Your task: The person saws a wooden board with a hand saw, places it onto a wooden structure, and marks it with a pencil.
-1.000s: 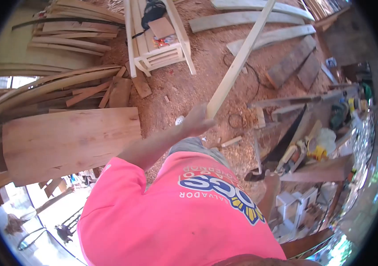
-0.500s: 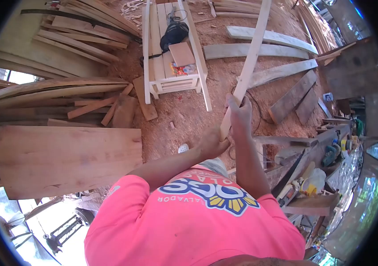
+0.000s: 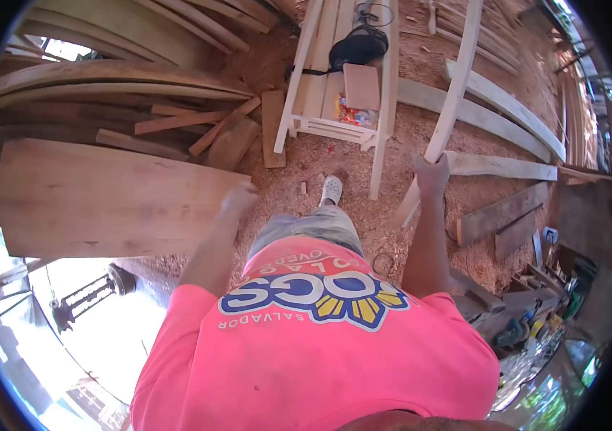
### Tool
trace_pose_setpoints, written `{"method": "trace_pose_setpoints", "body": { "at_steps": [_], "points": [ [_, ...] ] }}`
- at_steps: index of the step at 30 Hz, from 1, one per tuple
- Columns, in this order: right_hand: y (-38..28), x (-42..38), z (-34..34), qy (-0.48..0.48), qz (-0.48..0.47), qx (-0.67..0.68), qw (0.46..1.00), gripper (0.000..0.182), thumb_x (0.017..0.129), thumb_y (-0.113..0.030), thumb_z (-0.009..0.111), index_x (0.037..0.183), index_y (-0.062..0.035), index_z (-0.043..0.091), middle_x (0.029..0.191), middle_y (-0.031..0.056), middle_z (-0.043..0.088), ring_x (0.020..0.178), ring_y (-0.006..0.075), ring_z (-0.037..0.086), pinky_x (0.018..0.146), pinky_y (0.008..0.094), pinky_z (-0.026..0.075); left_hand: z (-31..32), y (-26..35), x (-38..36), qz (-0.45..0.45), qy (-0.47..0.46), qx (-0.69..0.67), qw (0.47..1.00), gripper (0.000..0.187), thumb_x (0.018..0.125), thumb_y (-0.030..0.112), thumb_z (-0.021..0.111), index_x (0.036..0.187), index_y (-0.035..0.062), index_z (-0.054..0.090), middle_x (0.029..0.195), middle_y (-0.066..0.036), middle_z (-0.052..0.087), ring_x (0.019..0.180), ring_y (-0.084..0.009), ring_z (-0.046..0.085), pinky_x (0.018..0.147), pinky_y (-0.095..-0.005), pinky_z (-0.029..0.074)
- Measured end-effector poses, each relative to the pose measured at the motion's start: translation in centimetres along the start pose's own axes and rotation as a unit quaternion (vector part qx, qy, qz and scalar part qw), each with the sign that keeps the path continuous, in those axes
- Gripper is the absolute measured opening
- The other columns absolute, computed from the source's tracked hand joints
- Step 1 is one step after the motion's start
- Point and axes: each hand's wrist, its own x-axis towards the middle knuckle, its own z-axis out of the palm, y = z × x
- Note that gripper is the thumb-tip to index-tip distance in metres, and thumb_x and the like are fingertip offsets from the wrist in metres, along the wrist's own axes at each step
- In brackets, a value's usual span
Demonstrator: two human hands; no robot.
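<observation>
A long pale wooden strip (image 3: 456, 86) slants from the top edge down to the sawdust-covered floor. Gripping it near its lower part is my right hand (image 3: 431, 174), fingers wrapped round the wood. My left hand (image 3: 238, 200) hangs in front of the right end of a wide wooden board (image 3: 119, 194), its fingers blurred. Ahead of me stands a slatted wooden bench (image 3: 316, 86) with long side rails. On it lie a black bag (image 3: 358, 49), a flat wooden block (image 3: 361, 87) and a colourful packet (image 3: 352, 113).
Curved planks (image 3: 119, 75) and offcuts are piled at the left. Several pale curved pieces (image 3: 507, 100) and dark boards (image 3: 501, 214) lie on the floor to the right. Tools (image 3: 535, 329) sit at the lower right. My shoe (image 3: 331, 189) is on the sawdust.
My left hand has let go of the wooden strip and swung left towards the wide board. My right hand still holds the strip, farther right in view. The camera view has shifted.
</observation>
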Motion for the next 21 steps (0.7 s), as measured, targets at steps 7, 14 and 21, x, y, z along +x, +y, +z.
{"method": "trace_pose_setpoints", "body": {
  "at_steps": [7,14,21],
  "points": [
    [-4.5,0.4,5.6,-0.070,0.045,-0.134,0.988,0.044,0.071,-0.020,0.074,0.106,0.0055,0.069,0.088,0.0210,0.074,0.084,0.0321,0.074,0.076,0.0415,0.056,-7.2,-13.8,3.6,-0.043,0.021,0.104,0.993,0.033,0.092,0.029,0.067,0.116,0.0098,0.076,0.119,-0.016,0.076,0.104,-0.0347,0.074,0.089,-0.0457,0.059],
    [-7.5,-1.5,15.8,-0.019,0.098,-0.123,0.987,0.042,0.072,-0.026,0.077,0.101,0.0039,0.072,0.095,0.0246,0.075,0.093,0.0402,0.075,0.082,0.0470,0.057,-8.0,-15.0,7.9,0.006,-0.164,-0.005,0.986,0.039,0.089,0.029,0.071,0.120,0.0062,0.074,0.110,-0.018,0.077,0.103,-0.0293,0.074,0.090,-0.0422,0.058],
    [-10.6,-4.2,17.1,0.048,0.123,-0.292,0.947,0.053,0.072,-0.037,0.087,0.102,0.0027,0.070,0.099,0.0282,0.074,0.099,0.0461,0.072,0.086,0.0527,0.056,-21.0,-22.6,14.7,-0.057,-0.067,-0.059,0.994,0.038,0.085,0.027,0.071,0.116,0.0046,0.076,0.114,-0.018,0.077,0.109,-0.0308,0.073,0.096,-0.0413,0.056]
  ]
}}
